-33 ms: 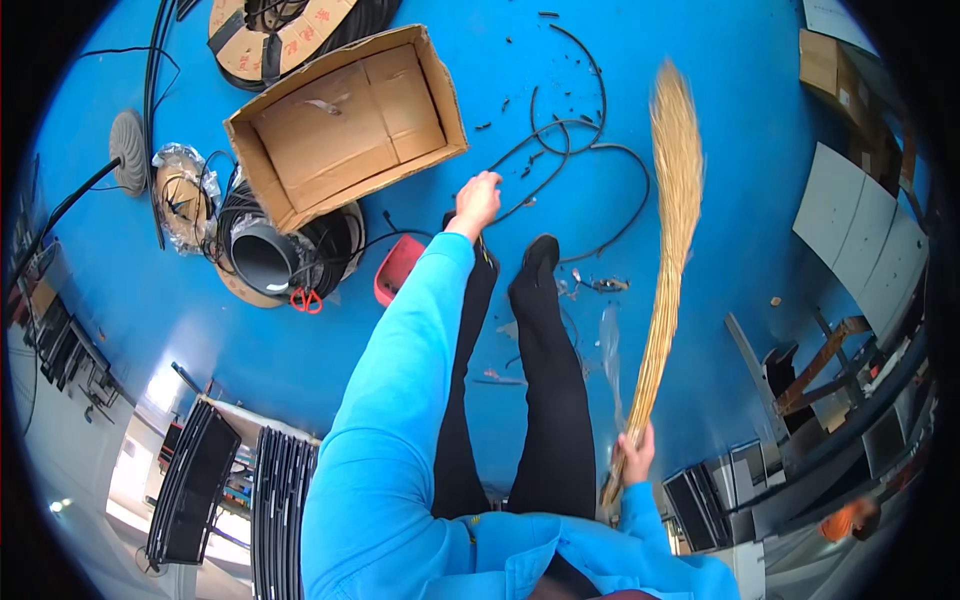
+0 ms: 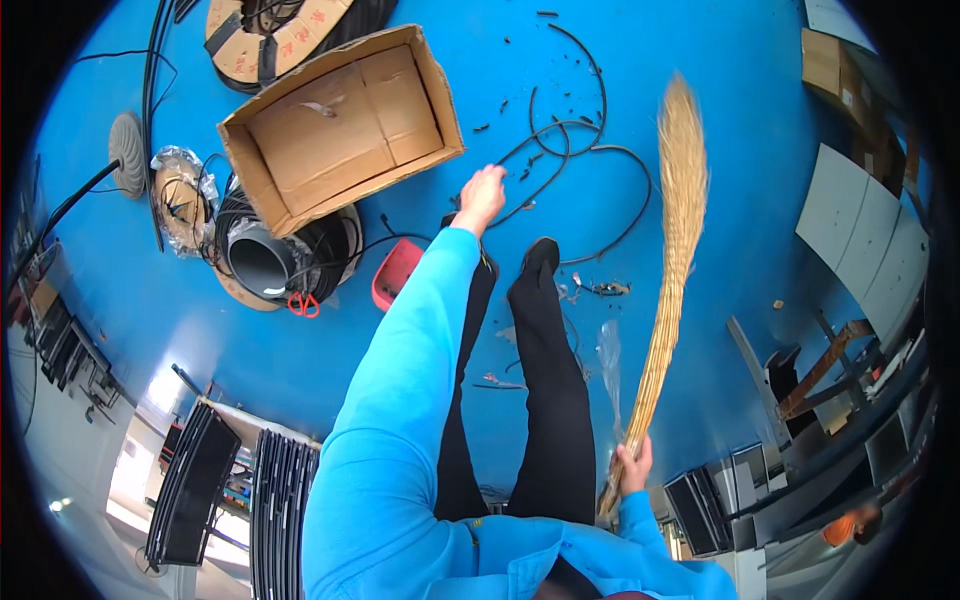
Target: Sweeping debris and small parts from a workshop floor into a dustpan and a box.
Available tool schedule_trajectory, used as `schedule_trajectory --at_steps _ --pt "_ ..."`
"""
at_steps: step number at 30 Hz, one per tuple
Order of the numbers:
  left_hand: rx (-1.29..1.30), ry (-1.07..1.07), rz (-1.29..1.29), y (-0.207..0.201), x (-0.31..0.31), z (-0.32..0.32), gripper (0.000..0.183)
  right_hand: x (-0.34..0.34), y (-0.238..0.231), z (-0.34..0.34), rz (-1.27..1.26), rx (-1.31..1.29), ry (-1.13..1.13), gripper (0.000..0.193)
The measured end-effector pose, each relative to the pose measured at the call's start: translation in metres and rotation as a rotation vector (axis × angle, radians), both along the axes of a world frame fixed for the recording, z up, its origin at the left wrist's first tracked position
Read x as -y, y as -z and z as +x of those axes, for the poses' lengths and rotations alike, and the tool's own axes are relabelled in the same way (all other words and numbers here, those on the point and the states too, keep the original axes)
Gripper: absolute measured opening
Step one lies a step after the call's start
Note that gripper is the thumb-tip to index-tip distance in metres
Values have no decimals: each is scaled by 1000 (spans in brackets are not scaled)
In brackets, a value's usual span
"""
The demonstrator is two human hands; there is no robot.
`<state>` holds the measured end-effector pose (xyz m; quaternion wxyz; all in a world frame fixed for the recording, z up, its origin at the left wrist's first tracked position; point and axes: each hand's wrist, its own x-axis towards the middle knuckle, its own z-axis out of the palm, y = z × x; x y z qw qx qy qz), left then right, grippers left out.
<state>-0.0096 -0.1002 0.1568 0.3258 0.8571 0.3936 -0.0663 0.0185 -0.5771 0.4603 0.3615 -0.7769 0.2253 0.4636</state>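
Observation:
My right hand (image 2: 634, 468) is wrapped round the lower end of a long straw broom (image 2: 677, 220), whose bristles point away from me at the right. A strip of clear plastic (image 2: 609, 355) shows beside the handle. My left arm reaches forward, and my left hand (image 2: 482, 200) hovers low above the floor with its fingers loosely apart. It is nearest to a looped black cable (image 2: 640, 165), part of which passes behind it; I see nothing held in it. Small black cable scraps (image 2: 530, 165) lie scattered around the loops.
An open cardboard box (image 2: 345, 125) is at the left, beside cable reels (image 2: 240, 55) and a grey pipe (image 2: 258, 262). Red-handled scissors (image 2: 303, 304) and a red dustpan-like container (image 2: 397, 270) lie near my feet. More debris (image 2: 605, 288) is right of my shoe.
My left hand has shifted slightly to the right. The broom's bristle end has swung a little to the right and toward me, still in my right hand.

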Motion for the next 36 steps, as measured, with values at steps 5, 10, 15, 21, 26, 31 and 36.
schedule_trajectory --at_steps 5,10,15,21,26,31,36 --pt "-20 97 279 62 -6 83 23 41 32 -37 -64 22 76 46" --pt "-108 149 461 105 28 124 25 79 65 -63 -135 84 36 46" --pt "-171 318 530 137 64 125 31 79 81 -69 -146 32 45 44" --pt "-48 309 453 149 97 121 31 65 88 -64 -123 3 74 42" --pt "82 -34 147 134 121 152 23 71 94 -71 -120 12 77 40" --pt "48 -81 -25 121 134 167 18 70 105 -83 -141 16 42 39" --pt "138 163 -11 98 175 141 16 76 88 -84 -88 -53 124 39"
